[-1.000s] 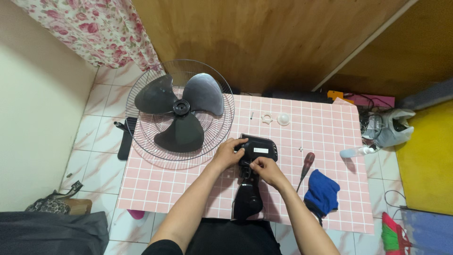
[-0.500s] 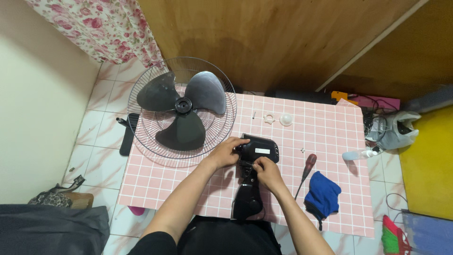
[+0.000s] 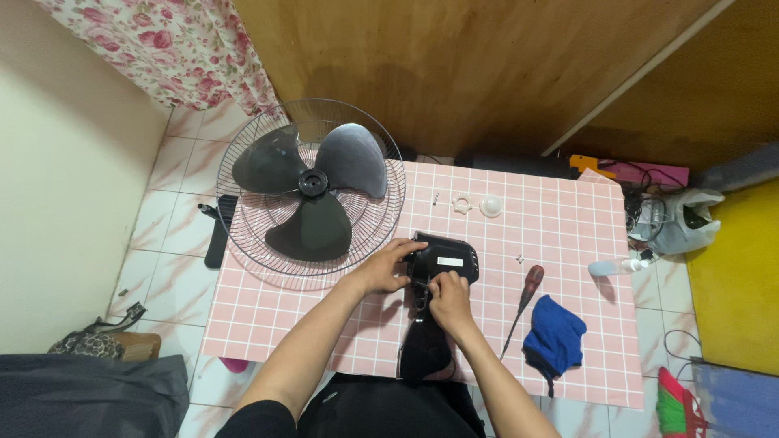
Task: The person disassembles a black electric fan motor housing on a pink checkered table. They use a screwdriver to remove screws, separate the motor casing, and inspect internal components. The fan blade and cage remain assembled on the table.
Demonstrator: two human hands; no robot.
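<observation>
Both hands' fingertips behind fan motor housing

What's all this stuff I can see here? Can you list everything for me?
table: one, pink with a white grid, centre
fan motor housing: one, black, mid-table, under both hands
fan blade: one, dark grey, three-winged, lying in the grille
wire grille: one, round, over the table's left edge
screwdriver: one, dark red handle, right of the housing
cloth: one, blue, beside the screwdriver
small white parts: two, far side of table
curtain: one, floral, top left
left hand: on the housing's left side
right hand: on the housing's neck
</observation>
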